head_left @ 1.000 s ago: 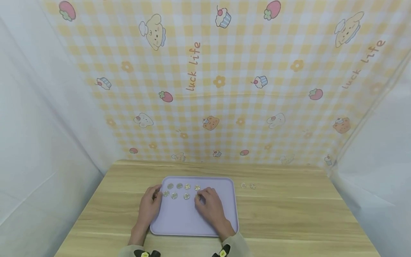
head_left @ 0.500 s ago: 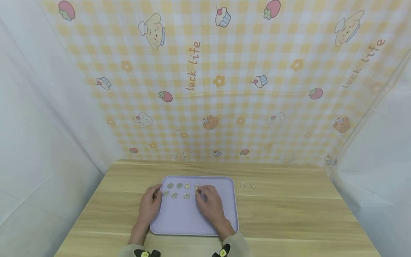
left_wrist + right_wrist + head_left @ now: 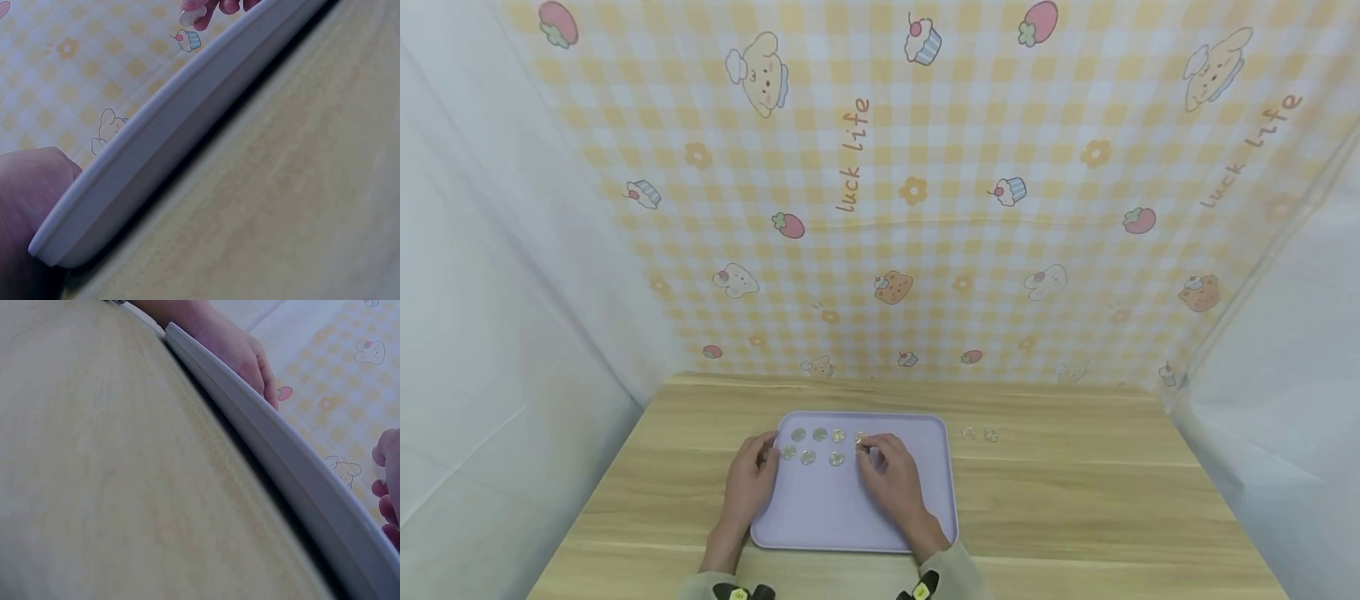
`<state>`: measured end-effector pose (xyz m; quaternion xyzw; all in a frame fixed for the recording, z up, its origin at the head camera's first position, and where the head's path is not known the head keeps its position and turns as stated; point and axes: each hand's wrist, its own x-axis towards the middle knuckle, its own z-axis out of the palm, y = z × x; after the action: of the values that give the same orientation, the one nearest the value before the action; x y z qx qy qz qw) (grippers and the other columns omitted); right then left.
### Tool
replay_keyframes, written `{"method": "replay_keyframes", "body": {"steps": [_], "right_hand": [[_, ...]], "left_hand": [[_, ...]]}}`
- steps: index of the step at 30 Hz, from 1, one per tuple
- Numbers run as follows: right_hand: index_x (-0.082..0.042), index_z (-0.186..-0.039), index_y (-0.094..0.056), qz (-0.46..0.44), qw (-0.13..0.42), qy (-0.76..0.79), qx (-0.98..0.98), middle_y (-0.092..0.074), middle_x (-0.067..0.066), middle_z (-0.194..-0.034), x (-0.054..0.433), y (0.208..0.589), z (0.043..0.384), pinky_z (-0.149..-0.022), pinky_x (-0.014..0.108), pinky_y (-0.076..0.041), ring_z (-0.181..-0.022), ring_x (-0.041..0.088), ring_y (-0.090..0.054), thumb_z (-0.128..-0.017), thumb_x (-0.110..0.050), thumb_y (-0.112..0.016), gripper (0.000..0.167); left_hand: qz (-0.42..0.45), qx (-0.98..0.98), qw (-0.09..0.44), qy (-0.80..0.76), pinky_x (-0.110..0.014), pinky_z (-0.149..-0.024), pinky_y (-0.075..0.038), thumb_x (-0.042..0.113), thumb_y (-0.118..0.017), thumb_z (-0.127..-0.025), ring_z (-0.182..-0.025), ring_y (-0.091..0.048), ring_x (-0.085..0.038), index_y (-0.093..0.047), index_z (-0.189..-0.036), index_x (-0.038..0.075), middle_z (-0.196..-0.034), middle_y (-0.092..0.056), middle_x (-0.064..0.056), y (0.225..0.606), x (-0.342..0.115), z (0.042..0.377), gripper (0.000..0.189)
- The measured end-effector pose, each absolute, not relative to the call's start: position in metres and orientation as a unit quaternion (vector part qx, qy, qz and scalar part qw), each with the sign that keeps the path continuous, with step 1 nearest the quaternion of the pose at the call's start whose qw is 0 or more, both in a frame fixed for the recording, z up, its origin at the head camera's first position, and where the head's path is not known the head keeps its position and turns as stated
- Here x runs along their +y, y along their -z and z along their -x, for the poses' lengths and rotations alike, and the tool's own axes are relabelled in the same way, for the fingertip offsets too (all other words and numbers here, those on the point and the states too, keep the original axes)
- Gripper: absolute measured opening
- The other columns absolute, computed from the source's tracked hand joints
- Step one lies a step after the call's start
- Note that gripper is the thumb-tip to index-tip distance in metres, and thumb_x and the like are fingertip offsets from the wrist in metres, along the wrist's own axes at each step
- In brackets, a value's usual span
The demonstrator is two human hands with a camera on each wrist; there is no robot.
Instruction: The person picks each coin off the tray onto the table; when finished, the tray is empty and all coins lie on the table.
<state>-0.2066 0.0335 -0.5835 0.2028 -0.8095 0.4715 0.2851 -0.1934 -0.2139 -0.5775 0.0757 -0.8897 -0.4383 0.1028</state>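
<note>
A lilac tray (image 3: 820, 517) lies on the wooden table, bearing shiny round coins in two rows. Several make up the back row, including a gold coin (image 3: 838, 436); the front row includes another coin (image 3: 837, 458). My right hand (image 3: 891, 479) is over the tray, pinching a coin (image 3: 192, 15) between thumb and fingertips at the right end of the front row. Its fingers partly cover the rightmost back-row coin (image 3: 860, 435). My left hand (image 3: 751, 475) rests against the tray's left rim, fingers relaxed. That hand (image 3: 234, 353) also shows beyond the tray edge in the right wrist view.
Two coins, one of them a clear-looking coin (image 3: 991, 435), lie on the table (image 3: 1075, 492) right of the tray. A yellow checked cloth (image 3: 962, 250) hangs behind, and white curtains (image 3: 512, 333) stand at both sides.
My right hand has shifted slightly away from me, toward the back row, and its fingers now partly cover the rightmost coin there. The left hand and tray have stayed still.
</note>
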Motion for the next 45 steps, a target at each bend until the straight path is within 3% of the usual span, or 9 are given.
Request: {"method": "replay_keyframes", "body": {"steps": [23,32,45], "right_hand": [[-0.019,-0.094,-0.073,-0.166,0.273,-0.477,-0.819,-0.069,-0.008,-0.092,0.050,0.571,0.204,-0.062,0.017,-0.046,-0.071,0.006,-0.054,-0.083,-0.010,-0.077,0.014],[-0.014,-0.093,-0.072,-0.169,0.333,-0.474,-0.798,-0.068,-0.003,-0.088,0.077,0.564,0.217,-0.059,0.018,-0.045,-0.070,0.010,-0.054,-0.081,-0.006,-0.079,0.016],[-0.006,-0.097,-0.071,-0.139,0.359,-0.485,-0.785,-0.070,0.004,-0.090,0.119,0.543,0.227,-0.057,0.020,-0.046,-0.069,0.015,-0.054,-0.083,-0.003,-0.077,0.015]], "left_hand": [[-0.068,-0.888,0.113,0.440,-0.030,-0.086,-0.052,0.014,-0.054,-0.101,-0.101,-0.060,-0.022,-0.058,-0.135,0.003,-0.120,-0.063,-0.014,0.575,-0.212,0.195,0.036],[-0.068,-0.887,0.115,0.442,-0.028,-0.086,-0.053,0.014,-0.054,-0.101,-0.101,-0.060,-0.021,-0.058,-0.134,0.003,-0.120,-0.063,-0.013,0.576,-0.214,0.194,0.036],[-0.066,-0.888,0.118,0.440,-0.023,-0.080,-0.051,0.013,-0.054,-0.101,-0.097,-0.058,-0.019,-0.058,-0.135,0.003,-0.116,-0.063,-0.012,0.578,-0.215,0.193,0.036]]}}
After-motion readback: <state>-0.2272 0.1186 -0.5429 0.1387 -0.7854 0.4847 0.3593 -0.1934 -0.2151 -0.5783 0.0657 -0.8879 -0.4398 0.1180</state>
